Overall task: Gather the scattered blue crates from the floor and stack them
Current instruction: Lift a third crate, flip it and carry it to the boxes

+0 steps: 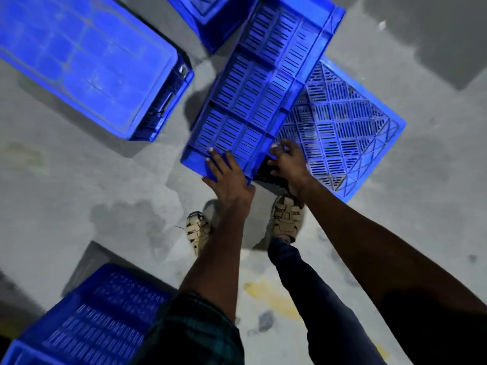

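The held crate (pixel 253 83) occupies the centre of the frame, running from the top edge down to the hands. It is tilted, with one slotted long wall facing the camera. Its near end is off the floor (pixel 79 196); its far end cannot be made out. The plastic is saturated blue, rigid, with ribbed panels of narrow vent slots and a thick rim.

Grip status: the left hand (pixel 226 175) lies on the near lower corner of this crate, fingers spread over the wall and thumb along the edge. The right hand (pixel 288 160) curls its fingers round the near end rim, just beside the left hand. Both hands carry the load.

Directly behind the held crate, at centre right, an upturned crate (pixel 347 130) rests on the floor, its lattice base facing up. Judgement: the held crate is being brought to this one, or lifted from it; the view does not settle which.

Progress: early. No finished stack is visible. Still scattered are:
- a solid-based crate (pixel 87 59), upper left, also inverted;
- a crate corner (pixel 210 19) at the top edge;
- a slotted crate (pixel 100 320), lower left, blurred.

At least four crates remain to be gathered. Sandalled feet (pixel 286 219) stand just below the hands.
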A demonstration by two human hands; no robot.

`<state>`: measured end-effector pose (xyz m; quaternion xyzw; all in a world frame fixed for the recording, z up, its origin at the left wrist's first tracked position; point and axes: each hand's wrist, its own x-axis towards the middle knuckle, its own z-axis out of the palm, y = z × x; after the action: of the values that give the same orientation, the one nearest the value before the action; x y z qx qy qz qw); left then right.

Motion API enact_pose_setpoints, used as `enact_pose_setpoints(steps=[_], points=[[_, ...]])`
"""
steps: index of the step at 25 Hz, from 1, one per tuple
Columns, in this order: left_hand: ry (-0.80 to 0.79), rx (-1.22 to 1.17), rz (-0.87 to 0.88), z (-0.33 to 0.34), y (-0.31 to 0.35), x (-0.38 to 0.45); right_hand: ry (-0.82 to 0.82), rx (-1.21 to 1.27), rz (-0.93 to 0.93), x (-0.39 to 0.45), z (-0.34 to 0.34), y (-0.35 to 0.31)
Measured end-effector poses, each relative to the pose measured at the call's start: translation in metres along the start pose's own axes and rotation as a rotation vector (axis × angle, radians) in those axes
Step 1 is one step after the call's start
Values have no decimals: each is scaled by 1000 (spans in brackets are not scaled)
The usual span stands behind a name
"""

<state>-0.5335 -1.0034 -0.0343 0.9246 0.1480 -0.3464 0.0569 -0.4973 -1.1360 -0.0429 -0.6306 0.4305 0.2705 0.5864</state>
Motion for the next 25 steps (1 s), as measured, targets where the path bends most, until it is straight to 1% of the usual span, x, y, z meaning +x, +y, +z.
enact_pose_setpoints(steps=[2,5,8,10,12,16,20,22,25], points=[[11,32,-57,4,6,3,-4,7,-5,12,9,-13],[118,78,-141,14,6,13,-46,63,60,23,15,-35],[193,67,-133,20,-2,19,-74,75,75,32,18,-37],[190,47,-160,15,-6,17,-80,84,60,32,15,-36],[176,61,-218,3,-16,21,-98,154,78,31,13,-36],[170,23,-182,-12,-42,16,-225,300,114,24,22,-43],[190,-44,-180,-24,-52,-14,-195,486,140,21,58,-59],[188,-93,-175,-24,-62,-23,-148,472,152,18,71,-63],[176,-120,-211,-15,-91,-26,-220,393,168,2,81,-51]])
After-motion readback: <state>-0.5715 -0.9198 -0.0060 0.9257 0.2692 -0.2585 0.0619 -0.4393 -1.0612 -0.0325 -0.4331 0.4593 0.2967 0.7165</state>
